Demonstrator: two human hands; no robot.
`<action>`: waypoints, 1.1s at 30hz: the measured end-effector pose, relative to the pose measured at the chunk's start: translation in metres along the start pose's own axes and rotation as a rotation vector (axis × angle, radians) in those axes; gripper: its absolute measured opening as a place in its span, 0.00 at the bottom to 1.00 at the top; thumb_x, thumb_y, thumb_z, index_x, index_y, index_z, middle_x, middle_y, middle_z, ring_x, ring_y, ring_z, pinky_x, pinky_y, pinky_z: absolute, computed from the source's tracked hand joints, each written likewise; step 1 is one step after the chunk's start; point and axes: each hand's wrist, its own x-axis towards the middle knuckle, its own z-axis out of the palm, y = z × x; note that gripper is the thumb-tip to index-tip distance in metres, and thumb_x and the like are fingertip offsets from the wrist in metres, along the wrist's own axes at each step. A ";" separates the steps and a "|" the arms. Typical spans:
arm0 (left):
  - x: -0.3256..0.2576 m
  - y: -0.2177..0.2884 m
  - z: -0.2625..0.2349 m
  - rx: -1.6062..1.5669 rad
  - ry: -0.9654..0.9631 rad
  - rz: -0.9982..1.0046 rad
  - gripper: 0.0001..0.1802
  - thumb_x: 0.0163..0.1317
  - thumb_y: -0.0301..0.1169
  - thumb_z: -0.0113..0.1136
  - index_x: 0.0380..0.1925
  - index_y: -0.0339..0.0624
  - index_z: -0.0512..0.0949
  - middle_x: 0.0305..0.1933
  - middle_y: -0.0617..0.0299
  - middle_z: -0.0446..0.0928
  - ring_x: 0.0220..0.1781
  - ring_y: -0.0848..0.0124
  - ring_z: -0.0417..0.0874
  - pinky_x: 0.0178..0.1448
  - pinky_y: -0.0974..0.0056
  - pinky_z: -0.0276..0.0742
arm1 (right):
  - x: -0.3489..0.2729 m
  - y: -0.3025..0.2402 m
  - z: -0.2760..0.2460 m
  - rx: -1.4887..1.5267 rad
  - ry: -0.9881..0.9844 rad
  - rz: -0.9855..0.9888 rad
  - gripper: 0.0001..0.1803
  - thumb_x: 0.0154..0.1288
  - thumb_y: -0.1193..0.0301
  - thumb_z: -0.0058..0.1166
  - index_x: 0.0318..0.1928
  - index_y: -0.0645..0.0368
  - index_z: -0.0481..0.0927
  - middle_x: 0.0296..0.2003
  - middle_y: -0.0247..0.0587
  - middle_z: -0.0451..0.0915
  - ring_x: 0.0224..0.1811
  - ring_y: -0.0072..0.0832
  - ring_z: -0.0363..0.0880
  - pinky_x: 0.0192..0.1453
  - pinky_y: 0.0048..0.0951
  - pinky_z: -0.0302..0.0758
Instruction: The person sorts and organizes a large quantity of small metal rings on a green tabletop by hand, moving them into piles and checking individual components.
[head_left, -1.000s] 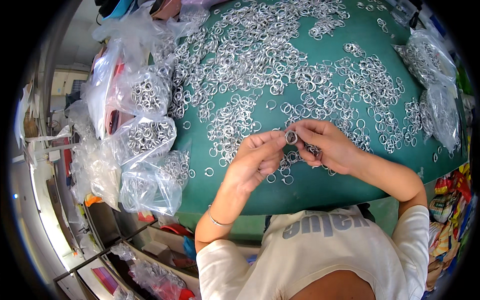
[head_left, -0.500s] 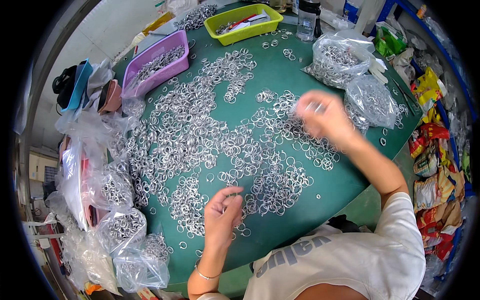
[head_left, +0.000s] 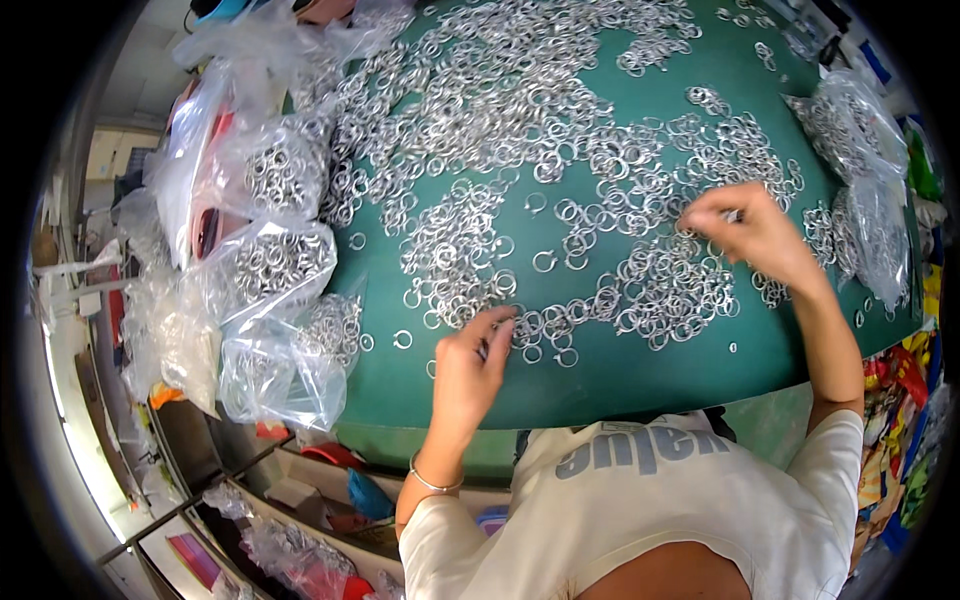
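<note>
Many small silver metal rings (head_left: 530,100), some with a gap and small tabs, lie in loose piles across the green table. My left hand (head_left: 468,375) is closed at the near edge of a smaller ring pile (head_left: 455,245), with a bit of grey metal showing between thumb and fingers. Bent fingers bring my right hand (head_left: 755,235) over the right-hand rings, just above a near pile (head_left: 672,290). A metal glint shows inside that hand; how many rings it holds is hidden.
Clear plastic bags of rings (head_left: 283,265) crowd the table's left edge. More filled bags (head_left: 850,130) stand at the far right. Below the left edge are compartments with bagged items (head_left: 300,550). Colourful packages (head_left: 895,390) lie beyond the right edge.
The view has tilted, so the baskets at the back are out of sight. My right hand has come back from the farther right pile toward the nearer rings. My left hand stays by its pile.
</note>
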 end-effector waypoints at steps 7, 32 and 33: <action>-0.012 -0.006 0.007 0.151 0.040 0.085 0.13 0.50 0.25 0.65 0.38 0.42 0.80 0.20 0.56 0.75 0.16 0.67 0.70 0.23 0.68 0.67 | 0.035 -0.009 0.098 -0.488 -0.016 -0.576 0.11 0.54 0.70 0.58 0.40 0.58 0.79 0.28 0.43 0.79 0.29 0.38 0.79 0.28 0.34 0.74; -0.018 -0.035 -0.018 0.210 0.373 -0.049 0.20 0.54 0.25 0.60 0.49 0.49 0.77 0.15 0.53 0.69 0.13 0.63 0.67 0.21 0.65 0.65 | 0.051 -0.022 0.088 -0.356 0.004 -0.270 0.07 0.57 0.71 0.53 0.27 0.62 0.76 0.16 0.48 0.73 0.21 0.42 0.75 0.26 0.40 0.69; -0.017 -0.032 -0.017 0.224 0.332 -0.005 0.19 0.54 0.26 0.61 0.48 0.48 0.77 0.17 0.52 0.71 0.13 0.63 0.67 0.22 0.66 0.66 | 0.054 -0.019 0.085 -0.456 -0.069 -0.225 0.07 0.58 0.70 0.54 0.30 0.61 0.77 0.18 0.47 0.75 0.21 0.41 0.76 0.26 0.40 0.70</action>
